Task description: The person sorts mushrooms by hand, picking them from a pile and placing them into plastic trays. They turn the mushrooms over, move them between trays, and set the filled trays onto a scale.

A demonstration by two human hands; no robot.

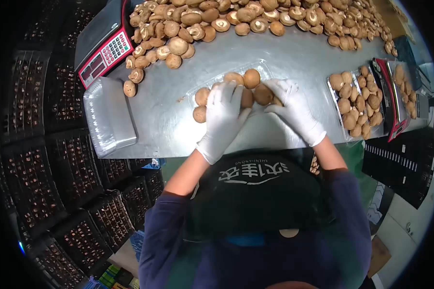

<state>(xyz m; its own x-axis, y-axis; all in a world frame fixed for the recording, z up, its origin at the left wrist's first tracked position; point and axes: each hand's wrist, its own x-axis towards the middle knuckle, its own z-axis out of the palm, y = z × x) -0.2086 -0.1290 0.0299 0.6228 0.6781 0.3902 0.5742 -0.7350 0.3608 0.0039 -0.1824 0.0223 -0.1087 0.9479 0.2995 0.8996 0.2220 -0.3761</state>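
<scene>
A clear plastic tray [192, 90] sits on the metal table in front of me, with several brown shiitake mushrooms [251, 78] in it. My left hand [224, 113], in a white glove, lies over the tray's left part with its fingers stretched across the caps. Another mushroom [201, 114] shows just left of that hand. At the tray's right side my gloved right hand [296, 108] has fingers and thumb around a mushroom [277, 101], which is mostly hidden.
A big heap of mushrooms [270, 14] covers the table's far side. At left stand a red scale [106, 55] and stacked clear trays [108, 115]. Filled trays [354, 103] lie at right beside another scale [390, 101]. Dark racks of mushrooms [29, 178] line the left.
</scene>
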